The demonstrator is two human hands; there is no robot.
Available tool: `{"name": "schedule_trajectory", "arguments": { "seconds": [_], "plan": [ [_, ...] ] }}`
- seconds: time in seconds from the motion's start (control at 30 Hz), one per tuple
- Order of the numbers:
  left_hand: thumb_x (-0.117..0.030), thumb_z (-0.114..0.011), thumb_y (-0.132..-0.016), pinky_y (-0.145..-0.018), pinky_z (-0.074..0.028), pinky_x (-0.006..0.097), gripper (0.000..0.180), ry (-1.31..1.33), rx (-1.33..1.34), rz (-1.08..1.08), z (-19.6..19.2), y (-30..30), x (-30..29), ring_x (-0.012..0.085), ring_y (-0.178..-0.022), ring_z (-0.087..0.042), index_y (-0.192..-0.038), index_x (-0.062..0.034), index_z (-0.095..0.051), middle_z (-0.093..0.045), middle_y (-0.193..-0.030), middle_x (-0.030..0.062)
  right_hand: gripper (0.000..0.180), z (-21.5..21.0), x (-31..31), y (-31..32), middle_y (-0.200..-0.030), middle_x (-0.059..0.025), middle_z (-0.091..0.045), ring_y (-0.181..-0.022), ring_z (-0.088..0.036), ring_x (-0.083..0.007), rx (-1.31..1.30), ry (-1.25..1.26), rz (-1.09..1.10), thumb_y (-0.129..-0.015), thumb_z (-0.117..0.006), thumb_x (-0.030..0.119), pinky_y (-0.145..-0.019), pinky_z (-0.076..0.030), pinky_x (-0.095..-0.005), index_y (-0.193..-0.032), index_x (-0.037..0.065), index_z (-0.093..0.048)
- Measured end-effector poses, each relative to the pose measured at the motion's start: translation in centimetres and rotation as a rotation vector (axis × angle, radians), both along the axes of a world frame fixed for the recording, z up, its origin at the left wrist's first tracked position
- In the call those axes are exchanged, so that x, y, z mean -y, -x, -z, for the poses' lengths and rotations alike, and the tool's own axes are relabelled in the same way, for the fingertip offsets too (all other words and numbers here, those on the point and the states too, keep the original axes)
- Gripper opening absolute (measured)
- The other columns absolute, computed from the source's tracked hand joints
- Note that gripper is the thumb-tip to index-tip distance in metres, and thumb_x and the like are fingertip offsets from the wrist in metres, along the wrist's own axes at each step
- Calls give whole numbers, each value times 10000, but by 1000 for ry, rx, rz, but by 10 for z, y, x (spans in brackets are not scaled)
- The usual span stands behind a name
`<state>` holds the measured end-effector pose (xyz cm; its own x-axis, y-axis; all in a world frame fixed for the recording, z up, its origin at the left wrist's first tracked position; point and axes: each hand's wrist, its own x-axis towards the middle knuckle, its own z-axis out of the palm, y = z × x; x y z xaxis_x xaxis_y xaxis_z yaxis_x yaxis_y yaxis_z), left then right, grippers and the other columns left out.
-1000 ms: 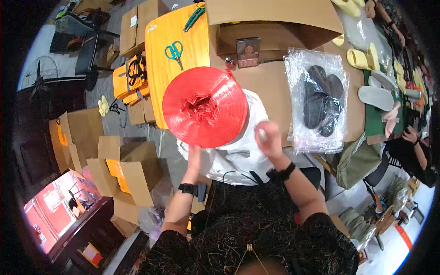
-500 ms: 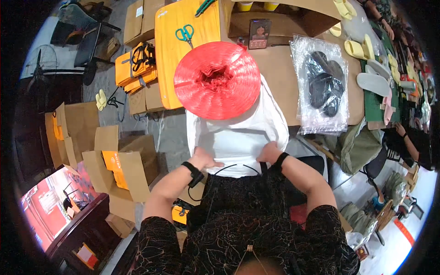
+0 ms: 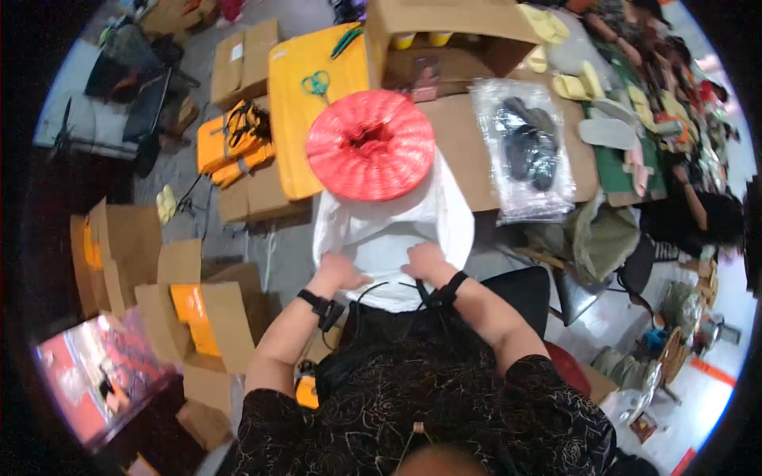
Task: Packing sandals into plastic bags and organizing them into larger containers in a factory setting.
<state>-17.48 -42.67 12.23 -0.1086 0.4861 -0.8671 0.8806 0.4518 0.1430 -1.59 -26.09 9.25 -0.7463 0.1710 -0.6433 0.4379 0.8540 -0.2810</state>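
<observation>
White material spreads between the two hands in the head view: I see a sack (image 3: 389,252), its near edge gripped by the left hand (image 3: 340,272) on one side and the right hand (image 3: 427,262) on the other, though blur softens the fingers for me. Beyond them, a red twine roll (image 3: 332,164) lies over the sack's far part. I make out teal-handled scissors (image 3: 320,93) on the yellow board (image 3: 287,119), and bagged black slippers (image 3: 524,151) to the right.
</observation>
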Motion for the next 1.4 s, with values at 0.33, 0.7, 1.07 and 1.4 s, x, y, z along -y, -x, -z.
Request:
{"name": "schedule_trajectory", "arguments": {
  "seconds": [0.33,0.7,1.07,1.4],
  "plan": [
    [-629,-598,-780,-787,-502,450,656,-235,107,-106,-61,25,-49,402,-871,-640,-854,13,-708,-668,-898,242,313,-79,-59,-110,-916,-146,-670,-882,-641,-319,-570,156,691,-806,-632,313,-782,-513,-412,-994,67,-676],
    [-431,-661,-821,-899,-470,395,498,-665,103,-171,-143,14,-115,345,-1031,-608,-1084,-8,-656,-659,-1066,190,411,44,-86,-336,-974,-180,-675,-928,-638,-327,-106,123,990,-753,-685,396,-794,-506,-423,-934,29,-711],
    [-430,-671,-805,-868,-482,431,509,-599,92,-237,-142,-40,-223,375,-1001,-612,-1101,-17,-647,-657,-1033,218,267,157,-149,-411,-723,-70,-648,-603,-600,-221,-94,224,437,-894,-568,270,-573,-465,-369,-779,62,-689],
    [-267,-695,-800,-900,-463,410,425,-626,181,65,-168,-76,-336,359,-1036,-598,-1122,2,-626,-647,-1083,210,346,45,-229,-387,-949,-148,-692,-879,-648,-325,-593,76,1741,-827,-633,338,-777,-507,-405,-961,24,-685]
  ]
}}
